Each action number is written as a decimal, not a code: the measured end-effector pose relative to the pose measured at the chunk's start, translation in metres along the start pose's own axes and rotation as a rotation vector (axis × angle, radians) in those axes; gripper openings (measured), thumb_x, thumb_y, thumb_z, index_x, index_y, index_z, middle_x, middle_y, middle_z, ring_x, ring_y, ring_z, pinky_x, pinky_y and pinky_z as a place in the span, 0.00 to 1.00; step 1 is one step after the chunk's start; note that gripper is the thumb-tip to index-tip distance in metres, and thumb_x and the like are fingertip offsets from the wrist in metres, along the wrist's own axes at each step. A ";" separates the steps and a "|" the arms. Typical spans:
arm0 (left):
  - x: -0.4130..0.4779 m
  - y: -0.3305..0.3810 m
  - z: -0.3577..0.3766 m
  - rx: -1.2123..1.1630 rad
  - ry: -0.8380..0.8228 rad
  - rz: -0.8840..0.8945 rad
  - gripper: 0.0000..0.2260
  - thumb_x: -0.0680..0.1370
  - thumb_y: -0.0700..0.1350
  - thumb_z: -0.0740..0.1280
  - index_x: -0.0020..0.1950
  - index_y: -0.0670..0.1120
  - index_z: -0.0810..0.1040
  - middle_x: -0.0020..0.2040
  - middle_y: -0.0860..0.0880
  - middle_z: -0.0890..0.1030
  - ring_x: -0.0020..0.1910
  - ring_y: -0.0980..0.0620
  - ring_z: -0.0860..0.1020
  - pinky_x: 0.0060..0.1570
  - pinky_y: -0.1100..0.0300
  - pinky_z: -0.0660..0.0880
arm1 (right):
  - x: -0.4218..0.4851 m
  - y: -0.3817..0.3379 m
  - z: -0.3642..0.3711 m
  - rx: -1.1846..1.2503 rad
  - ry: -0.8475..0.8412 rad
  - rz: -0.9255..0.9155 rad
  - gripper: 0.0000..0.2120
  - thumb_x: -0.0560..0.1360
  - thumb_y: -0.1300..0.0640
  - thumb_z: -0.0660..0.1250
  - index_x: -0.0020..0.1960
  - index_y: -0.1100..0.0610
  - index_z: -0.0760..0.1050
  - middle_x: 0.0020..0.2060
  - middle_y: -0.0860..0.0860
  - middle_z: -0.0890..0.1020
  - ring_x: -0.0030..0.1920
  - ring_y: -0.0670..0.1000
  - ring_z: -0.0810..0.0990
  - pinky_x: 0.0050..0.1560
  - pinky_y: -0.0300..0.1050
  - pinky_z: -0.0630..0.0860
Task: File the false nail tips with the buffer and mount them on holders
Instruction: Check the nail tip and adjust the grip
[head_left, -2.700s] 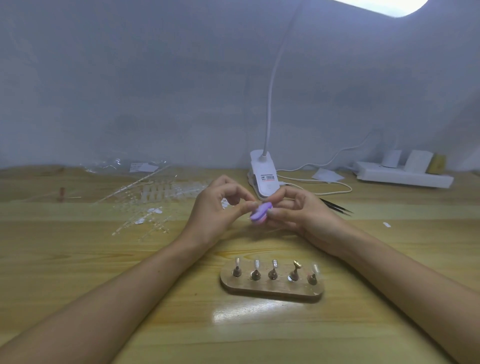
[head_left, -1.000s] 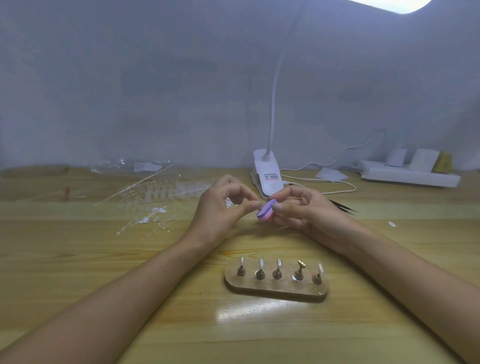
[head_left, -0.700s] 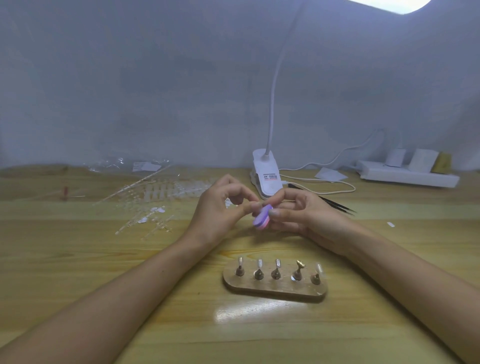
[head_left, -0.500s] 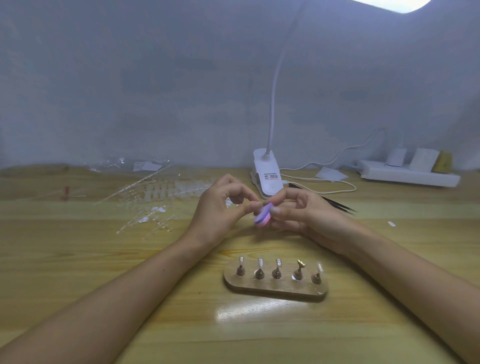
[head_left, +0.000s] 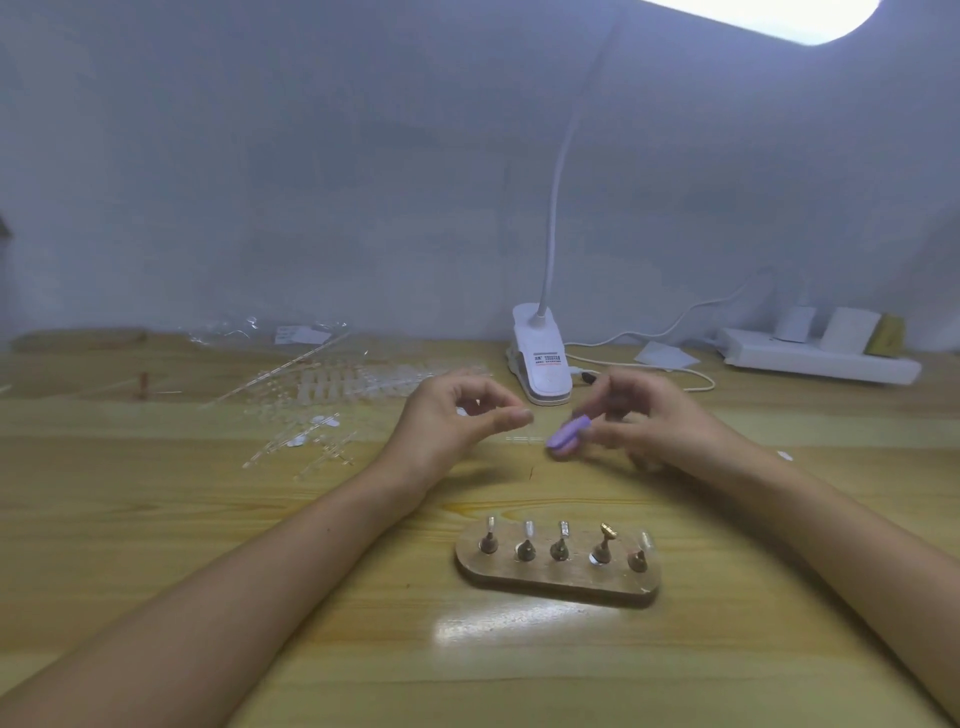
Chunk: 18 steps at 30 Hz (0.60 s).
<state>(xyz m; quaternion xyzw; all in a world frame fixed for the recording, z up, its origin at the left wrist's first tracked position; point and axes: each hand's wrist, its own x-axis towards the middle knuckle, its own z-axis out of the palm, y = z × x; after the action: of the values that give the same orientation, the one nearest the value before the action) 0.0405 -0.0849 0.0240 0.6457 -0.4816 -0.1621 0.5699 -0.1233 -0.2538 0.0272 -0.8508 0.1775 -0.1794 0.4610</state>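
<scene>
Filing seems in hand: the right hand (head_left: 649, 421) pinches the purple buffer (head_left: 569, 435) low over the table (head_left: 208, 519); the left hand (head_left: 452, 421), just apart, has thumb and forefinger pressed together, though I cannot tell if a tip sits between them. Next, probably mounting on the stand (head_left: 558, 579); its fourth holder (head_left: 605, 531) looks bare; that calls for a light, exact press.

We count two hands, a left hand (head_left: 452, 418) and a right hand (head_left: 662, 423); one purple buffer (head_left: 569, 435); one wooden stand (head_left: 558, 581) carrying five holders (head_left: 559, 546); one clip lamp (head_left: 540, 364); one power strip (head_left: 815, 359). The clear nail tips (head_left: 332, 387) are too blurred for us to count.
</scene>
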 end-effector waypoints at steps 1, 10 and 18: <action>0.000 0.001 -0.001 -0.004 -0.011 -0.023 0.06 0.70 0.46 0.76 0.34 0.54 0.83 0.38 0.48 0.82 0.40 0.56 0.73 0.42 0.68 0.69 | 0.000 -0.001 -0.002 -0.194 0.037 -0.040 0.07 0.71 0.57 0.77 0.46 0.54 0.79 0.44 0.44 0.85 0.38 0.49 0.76 0.36 0.40 0.70; 0.001 0.036 -0.018 0.027 -0.227 -0.106 0.08 0.65 0.59 0.73 0.33 0.56 0.83 0.28 0.61 0.74 0.28 0.64 0.69 0.29 0.71 0.64 | -0.018 -0.067 0.023 -0.218 0.153 -0.467 0.11 0.67 0.58 0.77 0.48 0.58 0.83 0.40 0.50 0.84 0.42 0.49 0.82 0.40 0.52 0.80; 0.004 0.068 -0.037 0.135 -0.412 -0.089 0.11 0.66 0.62 0.70 0.35 0.56 0.83 0.36 0.59 0.79 0.37 0.62 0.72 0.42 0.59 0.64 | -0.033 -0.097 0.021 -0.169 0.187 -0.486 0.08 0.67 0.59 0.77 0.45 0.59 0.84 0.39 0.50 0.87 0.40 0.45 0.85 0.37 0.36 0.80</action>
<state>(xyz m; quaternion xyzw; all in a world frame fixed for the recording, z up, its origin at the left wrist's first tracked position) 0.0406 -0.0594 0.0966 0.6562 -0.5687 -0.2828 0.4073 -0.1294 -0.1739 0.0938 -0.8836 0.0243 -0.3469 0.3134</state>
